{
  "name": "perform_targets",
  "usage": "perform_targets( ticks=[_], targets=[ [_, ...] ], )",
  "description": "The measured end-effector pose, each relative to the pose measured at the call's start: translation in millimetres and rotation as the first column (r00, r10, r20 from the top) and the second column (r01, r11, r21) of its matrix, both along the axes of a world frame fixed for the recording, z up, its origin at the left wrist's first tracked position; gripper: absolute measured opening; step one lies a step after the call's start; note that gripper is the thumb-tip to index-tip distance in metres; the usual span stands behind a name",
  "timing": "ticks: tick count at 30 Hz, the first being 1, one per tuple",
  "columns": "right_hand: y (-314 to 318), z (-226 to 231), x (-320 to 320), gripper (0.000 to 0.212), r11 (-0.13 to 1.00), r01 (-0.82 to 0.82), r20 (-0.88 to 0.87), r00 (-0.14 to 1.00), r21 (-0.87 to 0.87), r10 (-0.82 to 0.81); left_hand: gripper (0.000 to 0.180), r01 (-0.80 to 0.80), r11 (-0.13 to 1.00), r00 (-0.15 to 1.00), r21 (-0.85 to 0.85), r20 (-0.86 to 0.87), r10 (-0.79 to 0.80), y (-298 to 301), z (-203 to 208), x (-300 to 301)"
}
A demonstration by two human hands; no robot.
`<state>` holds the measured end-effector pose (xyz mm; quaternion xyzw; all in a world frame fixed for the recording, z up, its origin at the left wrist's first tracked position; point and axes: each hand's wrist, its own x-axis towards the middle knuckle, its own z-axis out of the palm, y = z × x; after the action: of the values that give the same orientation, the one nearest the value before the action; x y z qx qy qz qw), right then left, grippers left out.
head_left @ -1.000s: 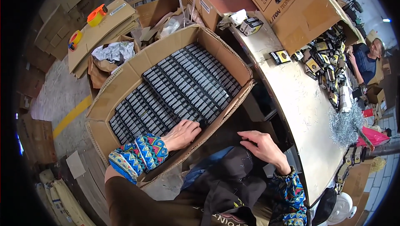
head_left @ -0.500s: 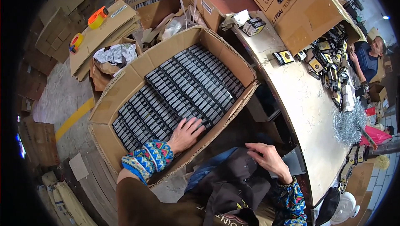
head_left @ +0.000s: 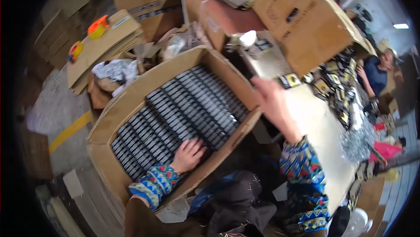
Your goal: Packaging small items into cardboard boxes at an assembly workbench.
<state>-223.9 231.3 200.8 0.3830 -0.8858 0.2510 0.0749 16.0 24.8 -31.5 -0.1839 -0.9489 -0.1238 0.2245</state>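
Observation:
A large open cardboard box (head_left: 131, 111) stands in front of me, filled with tight rows of small black-and-grey packages (head_left: 188, 106). The far rows sit a layer higher than the near-left ones. My left hand (head_left: 189, 155) rests on the packages near the box's near side, fingers spread, gripping nothing I can see. Above the table's left edge, just past the box's right corner, my right hand (head_left: 273, 106) is raised and smeared by motion; its fingers are unclear. A small black-and-yellow package (head_left: 289, 80) lies on the table beyond that hand.
The pale table (head_left: 315, 149) carries a heap of black-and-yellow packages (head_left: 334, 79) beside a tipped carton (head_left: 306, 22) and a tangle of silvery wire (head_left: 356, 143). Tape dispensers (head_left: 98, 27) lie on flattened cardboard at left. Another person (head_left: 377, 74) is at the far right.
My right hand has risen from my lap to over the table edge by the box. The left hand stays on the packages. The whole view has shifted slightly.

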Motion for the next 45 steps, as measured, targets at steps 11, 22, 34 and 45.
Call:
perform_targets(
  ticks=[11, 22, 34, 45],
  targets=[
    [9, -25, -115, 0.027, 0.933, 0.209, -0.712, 0.699, 0.293, 0.067, 0.041, -0.077, 0.997, 0.995, 0.007, -0.07, 0.077, 9, -21, -12],
    [-55, -38, 112, 0.008, 0.621, -0.776, 0.09, 0.63, 0.111, 0.771, 0.036, -0.155, 0.988, 0.988, -0.005, -0.017, 0.155, 6, -26, -4],
    [-37, -77, 107, 0.024, 0.952, -0.263, 0.576, 0.758, -0.159, 0.305, 0.075, 0.321, 0.947, 0.859, 0.03, 0.412, -0.304, -39, 42, 20],
    [116, -18, 138, 0.018, 0.967, 0.174, 0.619, 0.785, -0.186, -0.022, 0.048, 0.291, 0.943, 0.857, 0.159, 0.394, -0.331, -16, 70, -24]
  ],
)
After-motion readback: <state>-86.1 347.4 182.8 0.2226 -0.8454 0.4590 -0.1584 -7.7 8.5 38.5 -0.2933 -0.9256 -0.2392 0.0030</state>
